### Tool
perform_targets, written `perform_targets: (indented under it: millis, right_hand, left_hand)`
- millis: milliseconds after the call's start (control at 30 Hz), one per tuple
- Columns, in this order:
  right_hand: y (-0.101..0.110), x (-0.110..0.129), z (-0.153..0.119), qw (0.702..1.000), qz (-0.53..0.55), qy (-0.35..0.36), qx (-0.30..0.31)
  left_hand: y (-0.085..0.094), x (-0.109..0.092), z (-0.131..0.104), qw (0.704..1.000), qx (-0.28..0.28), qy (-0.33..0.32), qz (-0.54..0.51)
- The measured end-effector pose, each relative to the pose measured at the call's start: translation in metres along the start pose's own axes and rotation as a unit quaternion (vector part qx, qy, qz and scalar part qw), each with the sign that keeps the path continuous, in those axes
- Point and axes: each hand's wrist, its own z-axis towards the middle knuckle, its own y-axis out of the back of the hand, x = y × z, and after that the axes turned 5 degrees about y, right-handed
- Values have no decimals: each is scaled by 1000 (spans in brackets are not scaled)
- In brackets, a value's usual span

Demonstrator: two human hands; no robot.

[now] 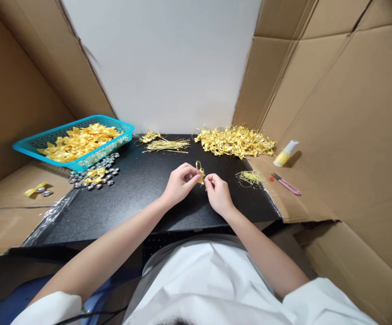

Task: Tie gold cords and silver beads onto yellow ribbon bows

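Cardboard (344, 113) is flanking the surface (114, 210); the left hand (182, 181) is pinching a ribbon (202, 172), likely light, soft, best held by edges; the right hand (219, 193) is pinching alongside, hold unclear.

Left arm (114, 246) extends forward, running up and rightward in my view; right arm (266, 255) slants up and leftward. I log the left hand (181, 181) as pinching, thumb (193, 181) against the curled forefinger, wrist (166, 199) nearly straight. Right hand (219, 194): fingertips (209, 178) gathered to a pinch, back of the hand upward. I read both hands as near each other, fingertips closest, elbows spread wider.
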Motion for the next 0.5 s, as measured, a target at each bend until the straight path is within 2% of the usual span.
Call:
perform_targets:
  millis: [100, 167, 267, 500]
  right_hand:
    - [-1, 0, 0, 1000, 6, 0, -5]
    - [-1, -1, 1, 1000, 13, 3, -7]
    - [-1, -1, 0, 1000, 24, 9, -13]
    - [1, 3, -1, 997, 21, 28, -66]
  left_hand:
    - [-2, 2, 2, 988, 12, 99, -121]
    - [-3, 2, 2, 973, 27, 136, -185]
    - [-4, 0, 2, 962, 28, 153, -222]
    - [-3, -1, 2, 964, 25, 150, -220]
